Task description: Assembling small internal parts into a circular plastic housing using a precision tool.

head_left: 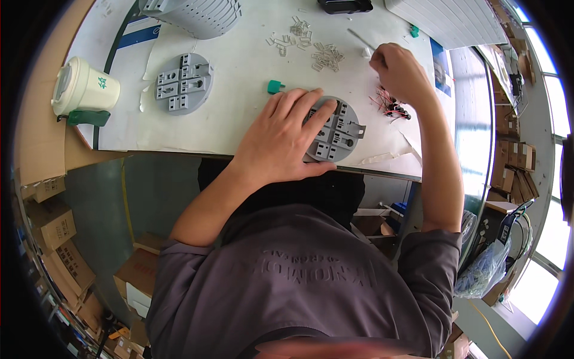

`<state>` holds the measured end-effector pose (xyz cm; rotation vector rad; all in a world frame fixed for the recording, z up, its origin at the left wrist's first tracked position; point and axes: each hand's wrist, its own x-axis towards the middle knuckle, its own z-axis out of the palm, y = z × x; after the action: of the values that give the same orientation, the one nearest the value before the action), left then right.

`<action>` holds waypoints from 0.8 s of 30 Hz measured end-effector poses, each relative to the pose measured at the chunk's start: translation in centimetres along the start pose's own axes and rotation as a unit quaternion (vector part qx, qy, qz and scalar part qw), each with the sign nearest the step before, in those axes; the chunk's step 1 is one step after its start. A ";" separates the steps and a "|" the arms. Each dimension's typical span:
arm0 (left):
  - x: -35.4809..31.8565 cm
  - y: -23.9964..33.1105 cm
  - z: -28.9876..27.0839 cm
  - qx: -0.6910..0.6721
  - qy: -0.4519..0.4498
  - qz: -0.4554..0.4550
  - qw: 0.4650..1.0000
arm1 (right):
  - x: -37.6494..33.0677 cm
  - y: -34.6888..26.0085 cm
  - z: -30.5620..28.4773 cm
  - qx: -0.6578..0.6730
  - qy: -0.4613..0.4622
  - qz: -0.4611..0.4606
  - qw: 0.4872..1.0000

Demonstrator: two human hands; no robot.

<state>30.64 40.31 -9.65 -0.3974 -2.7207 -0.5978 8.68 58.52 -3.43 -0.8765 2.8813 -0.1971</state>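
My left hand [281, 139] lies flat, fingers spread, on a round grey plastic disc [342, 134] with square sockets, near the table's front edge. My right hand [399, 72] is further back and to the right, fingers pinched together near a small white part [366, 52]; what it grips I cannot make out. A bunch of small red-and-black wired parts [391, 106] lies just below the right hand. Loose pale metal clips [326, 57] are scattered behind the disc. A small green block [274, 87] rests left of my left fingertips.
A second grey disc [182, 82] lies at the left. A white lidded cup [84, 87] stands at the table's left end. A grey slotted bin [197, 15] is at the back. Cardboard boxes [57, 230] stack on the floor left; more boxes on shelves right.
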 end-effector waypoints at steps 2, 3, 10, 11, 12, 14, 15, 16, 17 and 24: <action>-0.1 0.0 0.1 -0.004 0.010 0.002 1.000 | 1.0 1.8 -1.1 -0.002 0.009 0.008 1.000; -0.2 0.0 0.1 -0.006 0.015 0.004 1.000 | 1.8 3.0 -1.6 -0.002 0.017 0.014 1.000; 0.1 0.2 0.2 0.000 0.011 0.011 1.000 | 5.9 10.5 -2.4 0.044 0.142 0.054 0.987; 0.1 0.2 0.2 0.001 0.010 0.008 1.000 | 5.5 10.7 -2.0 0.065 0.146 0.034 0.987; 0.1 0.2 0.1 0.001 0.009 0.006 1.000 | 5.1 11.0 -1.7 0.087 0.151 0.014 0.985; 0.3 0.2 0.1 0.003 0.006 0.000 1.000 | 3.8 10.1 -1.2 0.114 0.134 -0.028 0.984; 0.3 0.2 0.2 0.002 0.000 -0.004 1.000 | 2.6 8.3 -1.0 0.118 0.114 -0.051 0.985; 0.3 0.2 0.2 0.002 -0.006 -0.009 1.000 | 1.8 6.6 -0.7 0.121 0.111 -0.053 0.985; 0.2 0.2 0.2 0.002 -0.012 -0.014 1.000 | 1.1 4.8 -0.4 0.135 0.053 -0.066 0.987; 0.2 0.2 0.3 0.001 -0.013 -0.019 1.000 | 4.4 3.7 0.5 0.023 -0.040 0.027 0.999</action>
<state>30.47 40.65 -9.80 -0.3560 -2.7598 -0.6040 3.11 59.02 -4.86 -0.7802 2.8111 -0.2186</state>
